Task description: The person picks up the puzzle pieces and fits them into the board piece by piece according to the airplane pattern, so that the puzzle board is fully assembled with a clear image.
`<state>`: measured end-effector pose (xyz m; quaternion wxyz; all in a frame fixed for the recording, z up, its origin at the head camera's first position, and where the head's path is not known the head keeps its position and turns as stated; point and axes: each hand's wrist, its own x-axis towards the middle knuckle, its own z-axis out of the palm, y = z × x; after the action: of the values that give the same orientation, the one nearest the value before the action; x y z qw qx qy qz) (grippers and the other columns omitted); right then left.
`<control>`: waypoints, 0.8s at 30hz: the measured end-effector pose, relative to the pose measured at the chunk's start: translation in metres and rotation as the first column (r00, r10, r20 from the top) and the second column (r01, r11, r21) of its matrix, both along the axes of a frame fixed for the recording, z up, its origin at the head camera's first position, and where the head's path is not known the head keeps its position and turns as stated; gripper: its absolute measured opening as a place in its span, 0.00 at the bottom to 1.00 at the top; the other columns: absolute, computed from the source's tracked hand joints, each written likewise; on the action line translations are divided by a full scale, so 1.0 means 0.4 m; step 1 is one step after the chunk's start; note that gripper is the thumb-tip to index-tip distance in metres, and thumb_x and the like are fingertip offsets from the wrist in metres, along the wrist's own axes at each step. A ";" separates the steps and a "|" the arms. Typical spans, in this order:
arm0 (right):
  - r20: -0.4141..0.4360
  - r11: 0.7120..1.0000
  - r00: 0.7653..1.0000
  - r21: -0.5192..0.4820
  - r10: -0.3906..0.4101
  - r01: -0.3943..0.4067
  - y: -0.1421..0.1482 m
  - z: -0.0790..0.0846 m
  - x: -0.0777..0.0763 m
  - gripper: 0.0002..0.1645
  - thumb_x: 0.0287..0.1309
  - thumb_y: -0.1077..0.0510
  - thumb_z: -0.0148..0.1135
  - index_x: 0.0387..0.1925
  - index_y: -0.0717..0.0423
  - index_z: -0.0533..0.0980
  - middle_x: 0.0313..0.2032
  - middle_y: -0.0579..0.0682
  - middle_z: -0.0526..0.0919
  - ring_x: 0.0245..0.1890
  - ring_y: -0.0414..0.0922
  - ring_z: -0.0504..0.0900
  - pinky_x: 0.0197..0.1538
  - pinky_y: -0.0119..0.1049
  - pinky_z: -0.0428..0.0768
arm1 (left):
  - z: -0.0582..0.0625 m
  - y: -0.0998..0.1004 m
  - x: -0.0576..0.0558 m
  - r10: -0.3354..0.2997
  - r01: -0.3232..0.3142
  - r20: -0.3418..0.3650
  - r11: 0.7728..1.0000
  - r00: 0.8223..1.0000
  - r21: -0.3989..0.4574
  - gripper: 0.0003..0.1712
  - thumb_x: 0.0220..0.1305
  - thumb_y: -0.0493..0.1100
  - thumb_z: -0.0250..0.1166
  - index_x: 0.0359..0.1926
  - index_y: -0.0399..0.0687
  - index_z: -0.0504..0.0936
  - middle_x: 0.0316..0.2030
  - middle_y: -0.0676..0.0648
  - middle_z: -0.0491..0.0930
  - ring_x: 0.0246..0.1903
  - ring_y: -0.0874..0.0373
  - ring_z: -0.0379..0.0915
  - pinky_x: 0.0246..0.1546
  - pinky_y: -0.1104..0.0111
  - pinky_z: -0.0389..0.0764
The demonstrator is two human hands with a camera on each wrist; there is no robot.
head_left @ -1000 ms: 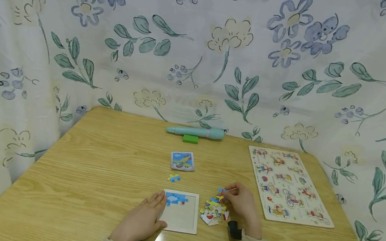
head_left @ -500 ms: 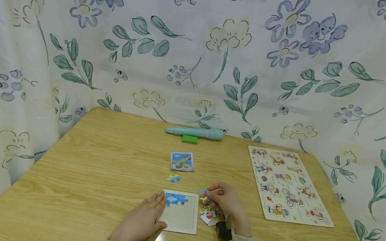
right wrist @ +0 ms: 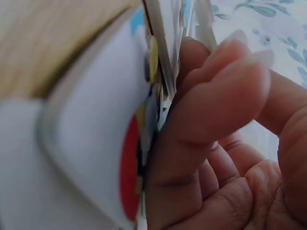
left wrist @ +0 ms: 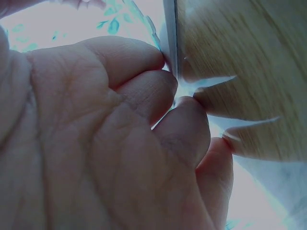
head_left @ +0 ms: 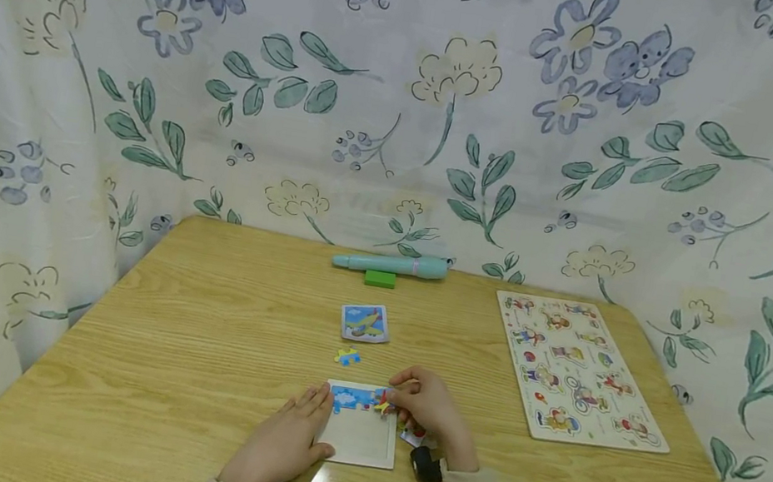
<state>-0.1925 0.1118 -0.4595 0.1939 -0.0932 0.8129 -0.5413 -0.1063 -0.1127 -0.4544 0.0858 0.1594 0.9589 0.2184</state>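
Observation:
In the head view a square puzzle tray (head_left: 358,439) lies at the table's front. Joined blue sky pieces (head_left: 347,396) fill part of its top edge. My left hand (head_left: 286,440) rests along the left rim, fingers straight; its fingertips meet the tray edge (left wrist: 170,38) in the left wrist view. At the tray's upper right corner, my right hand (head_left: 431,410) pinches a red, yellow and blue jigsaw piece (head_left: 382,403) between thumb and fingers. Partly hidden under that hand is a pile of loose jigsaw pieces (head_left: 411,436); a white-and-red piece (right wrist: 96,120) looms close in the right wrist view.
Behind the tray lie a loose yellow-and-blue piece (head_left: 348,355) and an airplane picture card (head_left: 365,323). Farther back are a green block (head_left: 379,279) and a teal pen-shaped tube (head_left: 390,264). A large picture board (head_left: 584,432) lies at the right. A flowered curtain (head_left: 378,105) hangs behind.
My right hand has moved left from the loose pile to the tray's upper right corner, carrying the pinched jigsaw piece. The left hand has stayed on the tray's left rim.

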 end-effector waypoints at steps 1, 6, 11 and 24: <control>-0.016 1.000 1.000 0.014 -0.003 0.004 -0.004 0.001 0.001 0.16 0.62 0.59 0.63 0.47 0.64 0.73 0.17 0.47 0.75 0.12 0.37 0.67 0.14 0.26 0.63 | 0.000 0.000 0.000 0.001 -0.001 -0.002 1.000 1.000 0.001 0.44 0.62 0.53 0.64 0.69 0.30 0.60 0.73 0.34 0.55 0.71 0.36 0.53 0.70 0.41 0.58; -0.112 0.993 0.994 0.117 -0.009 0.022 -0.022 0.005 0.007 0.15 0.59 0.60 0.65 0.44 0.64 0.75 0.19 0.48 0.79 0.12 0.37 0.71 0.15 0.25 0.66 | 0.001 0.000 0.001 0.005 -0.005 -0.001 1.000 1.000 0.006 0.44 0.62 0.53 0.64 0.69 0.30 0.61 0.73 0.34 0.55 0.71 0.36 0.53 0.69 0.41 0.58; -0.196 0.980 0.980 0.192 -0.010 0.049 -0.037 0.005 0.012 0.14 0.56 0.61 0.67 0.41 0.64 0.75 0.19 0.46 0.76 0.13 0.36 0.70 0.16 0.25 0.69 | -0.001 0.001 0.000 0.008 -0.008 -0.006 1.000 1.000 0.005 0.44 0.62 0.53 0.64 0.69 0.30 0.61 0.72 0.34 0.56 0.71 0.36 0.53 0.69 0.41 0.59; -0.230 0.974 0.972 0.207 -0.039 0.088 -0.030 -0.006 0.004 0.10 0.59 0.58 0.64 0.39 0.60 0.77 0.20 0.46 0.74 0.15 0.38 0.67 0.17 0.28 0.65 | -0.001 0.000 0.000 0.006 -0.006 -0.008 1.000 1.000 0.005 0.44 0.62 0.53 0.64 0.69 0.30 0.61 0.72 0.34 0.56 0.71 0.36 0.53 0.69 0.41 0.59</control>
<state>-0.1908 0.1000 -0.4618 0.0920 -0.1060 0.8861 -0.4417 -0.1062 -0.1127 -0.4549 0.0808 0.1579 0.9592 0.2201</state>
